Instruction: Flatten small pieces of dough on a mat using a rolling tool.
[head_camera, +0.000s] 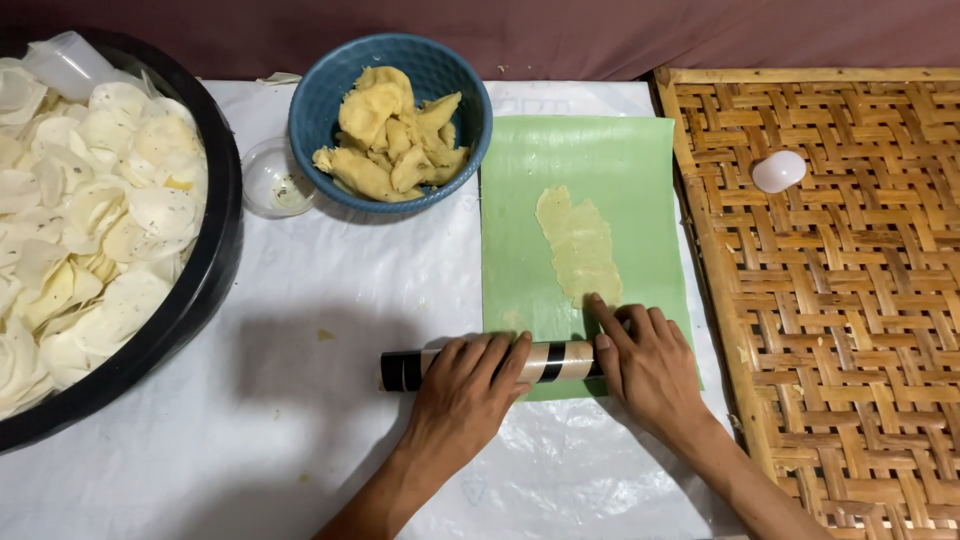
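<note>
At six o'clock on the counter (300, 330), the left hand (465, 385) and right hand (645, 360) lie flat, fingers spread, pressing a roller (560, 362) across the near edge of a green sheet (640, 170). Toward twelve, one dough strip (578, 245) is already rolled thin. At eleven a blue bowl (320, 90) holds many unrolled lumps; at nine a black tub (215, 230) brims with finished slices.

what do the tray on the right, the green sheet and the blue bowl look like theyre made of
Tray: woven bamboo or cane strips by the look, tan, crisscross weave with a plain frame.
Green sheet: probably thin plastic, smooth with a faint sheen, lying flat.
Blue bowl: likely plastic, matte with fine ribbing, though glazed ceramic cannot be ruled out.
</note>
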